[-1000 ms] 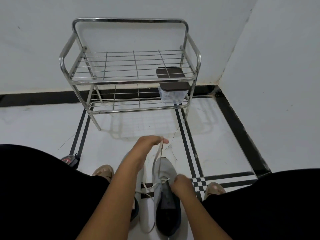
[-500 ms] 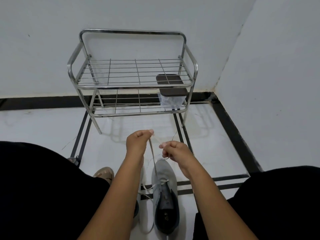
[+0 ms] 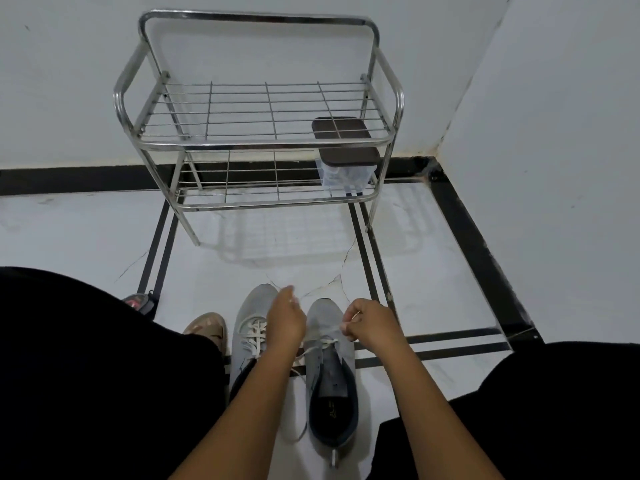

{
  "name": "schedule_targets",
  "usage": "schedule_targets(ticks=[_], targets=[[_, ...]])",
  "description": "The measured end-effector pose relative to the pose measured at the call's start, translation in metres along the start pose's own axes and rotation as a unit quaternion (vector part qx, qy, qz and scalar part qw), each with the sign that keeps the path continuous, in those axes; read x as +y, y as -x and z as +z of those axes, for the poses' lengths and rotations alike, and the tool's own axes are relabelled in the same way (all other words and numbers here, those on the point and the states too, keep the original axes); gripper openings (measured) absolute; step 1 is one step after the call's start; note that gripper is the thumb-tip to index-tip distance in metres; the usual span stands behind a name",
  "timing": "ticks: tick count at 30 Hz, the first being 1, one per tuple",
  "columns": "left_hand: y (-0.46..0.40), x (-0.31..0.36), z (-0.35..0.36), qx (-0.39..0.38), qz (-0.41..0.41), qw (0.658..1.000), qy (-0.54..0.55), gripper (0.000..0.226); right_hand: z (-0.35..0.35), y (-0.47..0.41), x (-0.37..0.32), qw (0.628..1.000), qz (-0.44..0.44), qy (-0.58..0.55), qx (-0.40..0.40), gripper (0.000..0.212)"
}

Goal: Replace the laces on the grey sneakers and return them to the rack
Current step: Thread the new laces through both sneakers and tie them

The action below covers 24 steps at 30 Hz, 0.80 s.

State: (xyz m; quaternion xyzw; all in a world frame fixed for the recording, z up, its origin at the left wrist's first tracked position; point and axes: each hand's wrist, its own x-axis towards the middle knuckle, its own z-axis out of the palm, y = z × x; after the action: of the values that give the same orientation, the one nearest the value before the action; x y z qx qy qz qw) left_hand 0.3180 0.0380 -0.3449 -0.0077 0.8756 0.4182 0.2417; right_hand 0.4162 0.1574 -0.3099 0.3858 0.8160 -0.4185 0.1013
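Right now both grey knit sneakers w/ dark heel lining sit side by side on the white tiled floor (image 3: 104, 237), toes toward the chrome wire two-tier shoe rack (image 3: 258, 143), between the person's knees. Prob. parked there so both hands can work straight down on them w/o reaching.

Left hand (image 3: 285, 322) hovers over the gap between the two shoes, fingers curled, pinching one end of the off-white flat lace (image 3: 320, 344) up near the toe. Right hand (image 3: 369, 323) is curled too, pinching the other end just right of the right-side sneaker (image 3: 330, 372). Ends held apart and up – looks like they're pulling slack through the lowest eyelets to even both sides before going on.

Left-side sneaker (image 3: 251, 327): lace crossed over several rows, looks done, tho its back half is hidden by the forearm. Right-side one: only a crossing or so near the toe; tongue area open, dark insole w/ a faint logo visible, pull tab at the heel. A loose loop of lace lies on the floor between the shoes.

So approx. halfway, by my read. Rack shelves are free except a clear plastic box w/ dark brown lid (image 3: 346, 157) on the lower tier, right end. A tan patterned shoe (image 3: 206, 329) sits just left of the sneakers.
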Motion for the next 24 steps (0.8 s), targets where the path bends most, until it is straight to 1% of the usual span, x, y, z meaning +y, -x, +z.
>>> schedule_targets(ticks=[1, 2, 3, 4, 5, 8, 10, 11, 12, 13, 14, 15, 17, 18, 19, 21, 24], targets=[[0.003, 0.001, 0.008, -0.085, 0.053, 0.995, -0.010, 0.031, 0.003, -0.002, 0.001, 1.000, -0.001, -0.006, 0.009, 0.008], [0.005, 0.000, 0.014, -0.165, 0.070, 0.984, -0.012, 0.031, 0.005, -0.005, 0.003, 1.000, 0.001, -0.015, 0.018, 0.009], [0.005, -0.002, 0.016, -0.220, 0.075, 0.973, -0.016, 0.029, 0.006, -0.008, 0.004, 0.999, 0.006, -0.026, 0.026, 0.011], [0.002, -0.005, 0.019, -0.247, 0.074, 0.966, -0.017, 0.027, 0.006, -0.015, 0.008, 0.998, 0.018, -0.045, 0.032, 0.012], [0.002, -0.009, 0.019, -0.255, 0.077, 0.964, -0.018, 0.025, 0.005, -0.016, 0.008, 0.996, 0.028, -0.073, 0.037, 0.011], [-0.002, -0.016, 0.024, -0.240, 0.074, 0.968, 0.009, 0.020, 0.009, -0.024, 0.014, 0.985, 0.063, -0.156, 0.038, 0.003], [-0.009, -0.018, 0.029, -0.214, 0.063, 0.975, 0.017, 0.017, 0.016, -0.034, 0.019, 0.972, 0.095, -0.208, 0.047, 0.010], [-0.013, -0.020, 0.033, -0.200, 0.058, 0.978, 0.003, 0.014, 0.021, -0.040, 0.024, 0.967, 0.112, -0.220, 0.057, 0.015], [-0.013, -0.021, 0.033, -0.186, 0.057, 0.981, -0.025, 0.011, 0.024, -0.042, 0.028, 0.970, 0.120, -0.201, 0.069, 0.019], [-0.014, -0.024, 0.035, -0.178, 0.052, 0.981, -0.064, 0.009, 0.030, -0.046, 0.035, 0.978, 0.125, -0.154, 0.070, 0.023], [-0.015, -0.026, 0.038, -0.172, 0.046, 0.978, -0.112, 0.008, 0.034, -0.047, 0.041, 0.986, 0.128, -0.093, 0.053, 0.024], [-0.015, -0.029, 0.041, -0.165, 0.039, 0.972, -0.161, 0.008, 0.042, -0.048, 0.048, 0.991, 0.127, -0.037, 0.024, 0.023], [-0.013, -0.035, 0.047, -0.145, 0.027, 0.962, -0.231, 0.014, 0.060, -0.043, 0.059, 0.992, 0.118, 0.007, -0.049, 0.024], [-0.012, -0.038, 0.050, -0.137, 0.024, 0.957, -0.255, 0.019, 0.069, -0.041, 0.066, 0.991, 0.118, 0.001, -0.070, 0.024], [-0.011, -0.041, 0.053, -0.129, 0.025, 0.953, -0.273, 0.022, 0.075, -0.039, 0.072, 0.990, 0.123, -0.022, -0.073, 0.022], [-0.011, -0.047, 0.059, -0.125, 0.028, 0.949, -0.287, 0.022, 0.081, -0.041, 0.080, 0.986, 0.136, -0.082, -0.045, 0.021], [-0.012, -0.053, 0.065, -0.137, 0.031, 0.942, -0.304, 0.017, 0.082, -0.051, 0.088, 0.981, 0.156, -0.109, -0.028, 0.018]])
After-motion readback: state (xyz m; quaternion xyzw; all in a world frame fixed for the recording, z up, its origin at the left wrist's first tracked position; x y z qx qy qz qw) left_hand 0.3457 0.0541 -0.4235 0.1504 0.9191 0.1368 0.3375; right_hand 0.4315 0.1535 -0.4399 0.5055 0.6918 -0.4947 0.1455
